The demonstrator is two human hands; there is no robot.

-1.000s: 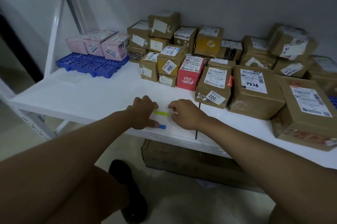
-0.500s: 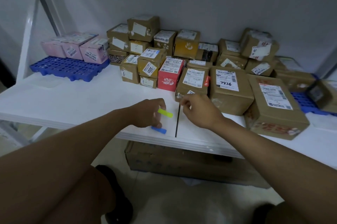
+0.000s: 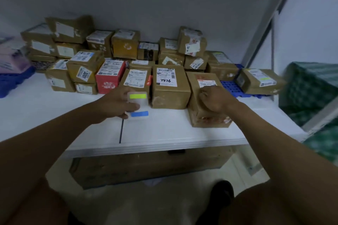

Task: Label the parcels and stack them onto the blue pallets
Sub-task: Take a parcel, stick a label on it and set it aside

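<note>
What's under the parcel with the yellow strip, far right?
A blue pallet shows under and left of the parcel. How far the pallet runs beneath it is hidden by the box.

Shelf: white board [image 3: 54, 115] is carrying everything.
Parcels: brown boxes [image 3: 171, 85] are sitting behind the red box [image 3: 109, 76].
Pallets: blue pallet [image 3: 231, 85] is lying right of the red box, another [image 3: 12, 80] left.
</note>
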